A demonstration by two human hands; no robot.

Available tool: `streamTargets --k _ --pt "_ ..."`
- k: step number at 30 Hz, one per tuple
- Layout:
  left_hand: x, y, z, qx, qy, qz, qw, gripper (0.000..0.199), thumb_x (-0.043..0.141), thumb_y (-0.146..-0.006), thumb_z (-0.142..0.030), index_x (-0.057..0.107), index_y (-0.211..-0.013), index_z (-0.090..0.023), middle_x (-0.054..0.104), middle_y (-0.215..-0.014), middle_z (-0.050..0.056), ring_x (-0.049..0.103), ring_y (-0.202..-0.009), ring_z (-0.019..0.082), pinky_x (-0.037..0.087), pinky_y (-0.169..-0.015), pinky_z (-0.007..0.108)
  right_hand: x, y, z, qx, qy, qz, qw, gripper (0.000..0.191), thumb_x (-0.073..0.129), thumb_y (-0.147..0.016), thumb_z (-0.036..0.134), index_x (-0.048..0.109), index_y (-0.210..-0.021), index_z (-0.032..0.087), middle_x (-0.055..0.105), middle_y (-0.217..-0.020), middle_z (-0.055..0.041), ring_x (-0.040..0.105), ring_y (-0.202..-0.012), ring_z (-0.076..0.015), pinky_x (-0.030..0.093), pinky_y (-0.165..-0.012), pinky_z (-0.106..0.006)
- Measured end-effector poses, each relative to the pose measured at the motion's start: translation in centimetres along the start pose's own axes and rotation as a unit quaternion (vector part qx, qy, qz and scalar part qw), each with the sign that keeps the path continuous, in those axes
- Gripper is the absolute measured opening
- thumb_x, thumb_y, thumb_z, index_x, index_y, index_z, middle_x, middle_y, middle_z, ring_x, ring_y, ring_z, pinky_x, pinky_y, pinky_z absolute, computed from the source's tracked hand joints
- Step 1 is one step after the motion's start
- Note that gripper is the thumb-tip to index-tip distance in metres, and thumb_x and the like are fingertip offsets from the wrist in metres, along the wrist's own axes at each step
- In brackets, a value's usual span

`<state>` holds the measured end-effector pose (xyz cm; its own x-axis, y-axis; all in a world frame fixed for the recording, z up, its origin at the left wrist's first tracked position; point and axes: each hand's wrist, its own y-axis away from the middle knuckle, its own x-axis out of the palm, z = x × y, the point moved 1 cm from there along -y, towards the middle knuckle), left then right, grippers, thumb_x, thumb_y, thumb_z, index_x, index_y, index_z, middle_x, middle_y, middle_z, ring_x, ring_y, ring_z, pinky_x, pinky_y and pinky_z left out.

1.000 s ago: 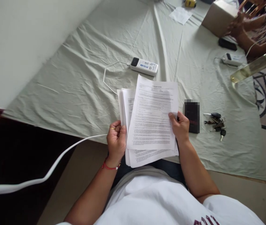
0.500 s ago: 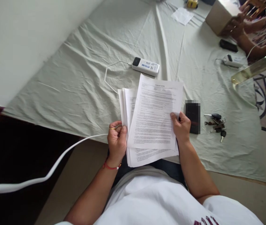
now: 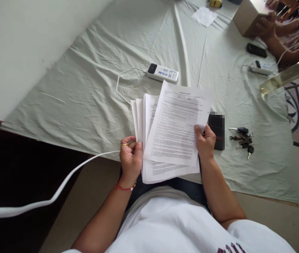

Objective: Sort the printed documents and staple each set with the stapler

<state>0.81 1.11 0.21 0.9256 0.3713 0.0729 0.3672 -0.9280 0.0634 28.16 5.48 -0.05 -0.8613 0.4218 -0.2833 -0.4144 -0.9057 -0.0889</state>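
Between my hands, near the table's front edge, is a stack of printed paper sheets (image 3: 174, 170), its left edges fanned out. My left hand (image 3: 130, 158) pinches the stack's left edge between thumb and fingers. The top printed sheet (image 3: 178, 126) lies tilted and shifted to the right over the others. My right hand (image 3: 206, 142) grips this sheet's right side, thumb on top; whether its fingers also hold sheets underneath is hidden. Just beyond the right hand lies a dark, partly blurred-out flat object (image 3: 218, 131).
A white power bank (image 3: 162, 73) with a cable lies beyond the papers. Keys (image 3: 244, 137) are on the right. A co-worker's hands (image 3: 266, 26) hold a cardboard box (image 3: 248, 17) at the far right, near a black object (image 3: 256, 50) and a bottle (image 3: 278, 80).
My right hand has moved slightly right and the top sheet has slid right and away from me, turning a little. The left edges of the stack are more fanned out.
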Motion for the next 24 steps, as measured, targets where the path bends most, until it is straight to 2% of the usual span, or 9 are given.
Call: streamTargets --k 4,8,11,17,22,24 --pt "-0.1 0.0 0.2 -0.006 -0.001 0.001 1.000 0.044 0.078 -0.087 -0.054 0.054 -0.105 -0.022 0.060 -0.065 -0.006 0.053 -0.055 0.010 0.042 -0.053 0.019 0.1 0.3 0.4 -0.043 -0.012 -0.008 0.999 0.024 0.068 -0.094 0.045 0.068 -0.101 0.023 0.071 -0.090 -0.0015 0.064 -0.083 -0.0164 0.050 -0.078 -0.030" --pt "-0.1 0.1 0.1 -0.007 -0.002 -0.001 1.000 0.045 0.078 -0.086 -0.054 0.054 -0.105 -0.022 0.061 -0.066 -0.006 0.054 -0.056 0.010 0.043 -0.054 0.019 0.1 0.5 0.6 -0.074 -0.013 -0.024 0.997 0.025 0.065 -0.096 0.043 0.066 -0.111 0.024 0.073 -0.103 -0.0036 0.067 -0.095 -0.0184 0.051 -0.090 -0.034" --pt "-0.1 0.1 -0.1 -0.004 -0.007 -0.004 1.000 0.043 0.078 -0.087 -0.053 0.054 -0.104 -0.022 0.061 -0.066 -0.006 0.054 -0.056 0.010 0.043 -0.054 0.019 0.1 0.5 0.8 -0.076 -0.011 -0.030 0.997 0.027 0.065 -0.095 0.045 0.066 -0.112 0.024 0.074 -0.106 -0.0049 0.068 -0.098 -0.0202 0.052 -0.096 -0.037" --pt "-0.1 0.1 -0.4 0.000 -0.014 0.003 1.000 0.040 0.077 -0.088 -0.051 0.054 -0.104 -0.022 0.060 -0.064 -0.007 0.053 -0.055 0.010 0.043 -0.053 0.019 0.2 0.4 1.4 -0.027 -0.107 0.000 0.994 0.027 0.072 -0.090 0.046 0.071 -0.107 0.025 0.077 -0.105 -0.0043 0.071 -0.095 -0.0205 0.056 -0.091 -0.037" --pt "-0.1 0.1 -0.3 -0.002 -0.013 -0.005 1.000 0.037 0.078 -0.088 -0.047 0.055 -0.104 -0.022 0.061 -0.066 -0.006 0.054 -0.055 0.010 0.044 -0.054 0.019 -0.1 0.4 1.4 0.000 -0.097 0.000 0.995 0.029 0.074 -0.088 0.049 0.070 -0.103 0.024 0.075 -0.093 -0.0017 0.068 -0.080 -0.0176 0.056 -0.075 -0.032" --pt "0.0 0.1 -0.3 -0.002 -0.011 -0.008 1.000 0.037 0.077 -0.088 -0.047 0.055 -0.103 -0.022 0.061 -0.066 -0.006 0.054 -0.055 0.010 0.043 -0.054 0.019 -0.1 0.4 1.4 0.002 -0.110 -0.002 0.994 0.030 0.075 -0.087 0.049 0.070 -0.104 0.025 0.075 -0.094 -0.0019 0.069 -0.082 -0.0180 0.057 -0.076 -0.033"
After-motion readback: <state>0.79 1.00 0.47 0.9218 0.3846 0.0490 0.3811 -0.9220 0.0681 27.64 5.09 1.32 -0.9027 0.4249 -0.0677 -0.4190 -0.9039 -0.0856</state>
